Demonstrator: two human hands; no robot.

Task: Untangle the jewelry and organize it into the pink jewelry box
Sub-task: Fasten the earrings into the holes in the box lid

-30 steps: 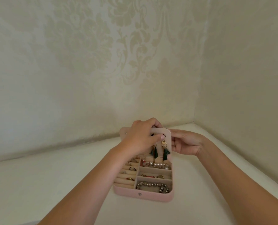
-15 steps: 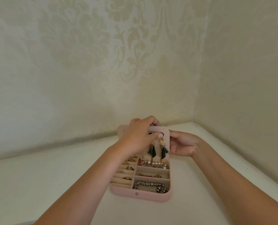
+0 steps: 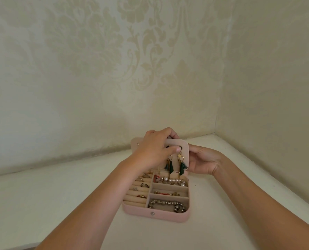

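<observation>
My left hand (image 3: 154, 150) has its grip closed over the top edge of the earring panel (image 3: 183, 150), thumb pressed on its front face by a dark hole; my right hand (image 3: 202, 160) pinches the panel's right edge from behind, so both grips are holding it upright above the back of the pink jewelry box (image 3: 156, 214). The box sits open on the white counter (image 3: 42, 204), its snap stud facing me. Nearest in it, a grey beaded bracelet (image 3: 167, 205) fills the front right compartment; behind that lies a thinner bracelet with red and gold pieces (image 3: 167, 193), then a pearl strand (image 3: 173, 181). The ring rolls on the left carry several rings (image 3: 142, 196). On the panel hang two earrings with dark green tassels (image 3: 182, 167), side by side, dangling over the pearls. The pink lid (image 3: 135, 143) stands behind my left hand. Beyond are patterned cream walls (image 3: 114, 69) meeting in a corner.
</observation>
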